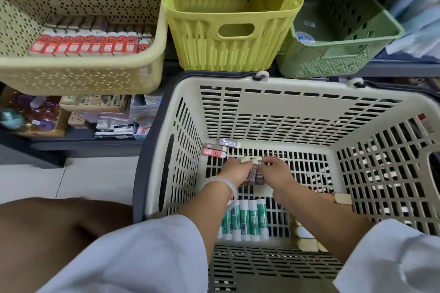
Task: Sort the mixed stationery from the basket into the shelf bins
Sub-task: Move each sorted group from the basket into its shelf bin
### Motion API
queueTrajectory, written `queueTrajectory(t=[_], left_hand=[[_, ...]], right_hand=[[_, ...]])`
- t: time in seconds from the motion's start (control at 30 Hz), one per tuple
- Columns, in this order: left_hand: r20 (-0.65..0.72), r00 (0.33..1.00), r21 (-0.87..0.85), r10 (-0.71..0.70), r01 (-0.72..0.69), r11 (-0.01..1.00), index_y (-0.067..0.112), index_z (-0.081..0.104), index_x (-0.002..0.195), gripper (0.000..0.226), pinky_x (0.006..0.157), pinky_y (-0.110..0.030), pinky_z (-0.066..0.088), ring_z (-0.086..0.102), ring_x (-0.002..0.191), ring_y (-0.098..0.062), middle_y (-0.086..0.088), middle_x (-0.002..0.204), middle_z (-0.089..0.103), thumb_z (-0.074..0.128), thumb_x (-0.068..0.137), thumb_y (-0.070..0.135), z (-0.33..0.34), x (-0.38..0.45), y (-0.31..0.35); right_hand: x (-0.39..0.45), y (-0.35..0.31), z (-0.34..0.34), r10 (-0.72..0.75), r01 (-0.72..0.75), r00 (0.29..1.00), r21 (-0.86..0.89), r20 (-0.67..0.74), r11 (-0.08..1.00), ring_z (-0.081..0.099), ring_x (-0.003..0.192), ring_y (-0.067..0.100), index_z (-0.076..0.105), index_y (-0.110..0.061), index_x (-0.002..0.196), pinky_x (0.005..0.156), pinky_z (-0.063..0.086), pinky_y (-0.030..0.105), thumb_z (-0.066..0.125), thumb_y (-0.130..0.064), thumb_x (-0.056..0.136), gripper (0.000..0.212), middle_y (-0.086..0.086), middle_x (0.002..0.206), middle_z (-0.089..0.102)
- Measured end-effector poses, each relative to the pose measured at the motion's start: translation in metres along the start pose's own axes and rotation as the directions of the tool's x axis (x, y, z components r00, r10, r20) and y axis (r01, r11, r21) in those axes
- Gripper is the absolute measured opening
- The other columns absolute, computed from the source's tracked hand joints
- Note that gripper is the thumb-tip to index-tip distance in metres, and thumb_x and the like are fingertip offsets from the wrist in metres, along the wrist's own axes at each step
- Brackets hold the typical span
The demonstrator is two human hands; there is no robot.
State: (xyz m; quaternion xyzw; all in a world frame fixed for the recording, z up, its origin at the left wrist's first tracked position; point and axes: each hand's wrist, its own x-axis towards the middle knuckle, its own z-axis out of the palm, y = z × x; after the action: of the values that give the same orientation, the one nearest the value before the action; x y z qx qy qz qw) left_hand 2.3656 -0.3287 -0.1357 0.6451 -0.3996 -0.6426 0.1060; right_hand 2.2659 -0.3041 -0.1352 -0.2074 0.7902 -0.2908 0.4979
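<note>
While both your hands are down in the cream basket (pixel 297 107), they're bunched round a small cluster of 2B lead packs (pixel 256 175) on the basket floor: your left hand (pixel 234 169) has fingers curled onto the cluster's left side, your right hand (pixel 276 171) pinches its right side. Packs sit upright-ish btwn the two hands, labels facing you. Three more lead packs (pixel 220 147) lie flat at the far left corner of the floor, just beyond your left hand, not touching it. Green-and-white glue sticks (pixel 245 219) lie in a row nearer you, under your forearms. Pale erasers (pixel 307 244) lie near the right forearm. On the shelf above: beige bin (pixel 78 78) w/ rows of red and brown packs, yellow bin (pixel 228 43) in the middle, green bin (pixel 340 54) on the right.
</note>
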Motion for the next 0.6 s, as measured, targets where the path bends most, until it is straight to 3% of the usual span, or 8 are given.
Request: queueTrajectory(t=[0.13,0.23,0.3,0.4,0.5,0.6], left_hand=[[0.027,0.999,-0.122,-0.045,0.048,0.991,0.007,0.032,0.138,0.060,0.083,-0.026,0.040,0.052,0.099,-0.017,-0.008,0.122,0.051,0.057,0.090,0.034,-0.004,0.001,-0.004],[0.104,0.988,-0.244,-0.110,0.133,0.961,0.006,0.046,0.130,0.063,0.079,-0.026,0.047,0.059,0.097,-0.020,-0.005,0.114,0.060,0.067,0.081,0.040,-0.009,0.000,-0.006],[0.185,0.970,-0.357,-0.157,0.215,0.909,0.008,0.059,0.112,0.046,0.074,-0.026,0.050,0.061,0.094,-0.020,-0.010,0.105,0.066,0.071,0.078,0.037,-0.013,-0.003,-0.006],[0.276,0.959,-0.549,-0.068,0.215,0.808,0.009,0.061,0.094,0.026,0.075,-0.035,0.056,0.065,0.085,-0.024,-0.013,0.087,0.068,0.072,0.078,0.026,-0.017,-0.009,0.006],[0.278,0.960,-0.610,0.025,0.156,0.777,0.005,0.057,0.102,0.033,0.074,-0.039,0.058,0.066,0.088,-0.028,-0.018,0.096,0.066,0.073,0.077,0.022,-0.018,-0.025,0.028],[0.253,0.963,-0.688,0.094,0.111,0.717,0.005,0.057,0.096,0.028,0.069,-0.037,0.059,0.065,0.084,-0.026,-0.016,0.091,0.065,0.072,0.078,0.019,-0.026,-0.048,0.050]], right_hand=[[-0.007,-0.003,0.003,-0.046,0.047,0.999,-0.039,0.026,0.998,0.052,0.070,0.017,0.052,-0.016,0.107,0.057,0.041,0.023,0.052,-0.012,0.092,0.016,0.006,0.080,0.057],[-0.014,-0.012,0.001,-0.062,0.069,0.995,-0.082,0.084,0.994,0.054,0.069,0.014,0.052,-0.014,0.109,0.055,0.041,0.022,0.056,-0.019,0.091,0.019,0.009,0.088,0.060],[-0.020,-0.019,-0.003,-0.119,0.132,0.989,-0.177,0.085,0.975,0.055,0.067,0.011,0.051,-0.017,0.105,0.049,0.039,0.019,0.058,-0.024,0.089,0.018,0.006,0.086,0.061],[-0.030,-0.036,-0.014,-0.232,0.238,0.971,-0.228,0.056,0.944,0.058,0.064,0.010,0.053,-0.018,0.101,0.048,0.040,0.020,0.057,-0.026,0.089,0.015,0.005,0.082,0.063],[-0.044,-0.057,-0.025,-0.323,0.329,0.944,-0.215,0.061,0.920,0.060,0.073,0.012,0.058,-0.015,0.101,0.058,0.046,0.023,0.054,-0.021,0.089,0.013,0.005,0.088,0.064],[-0.061,-0.083,-0.032,-0.390,0.405,0.912,-0.123,0.130,0.906,0.062,0.080,0.016,0.059,-0.011,0.099,0.067,0.050,0.025,0.053,-0.016,0.090,0.011,0.007,0.091,0.065]])
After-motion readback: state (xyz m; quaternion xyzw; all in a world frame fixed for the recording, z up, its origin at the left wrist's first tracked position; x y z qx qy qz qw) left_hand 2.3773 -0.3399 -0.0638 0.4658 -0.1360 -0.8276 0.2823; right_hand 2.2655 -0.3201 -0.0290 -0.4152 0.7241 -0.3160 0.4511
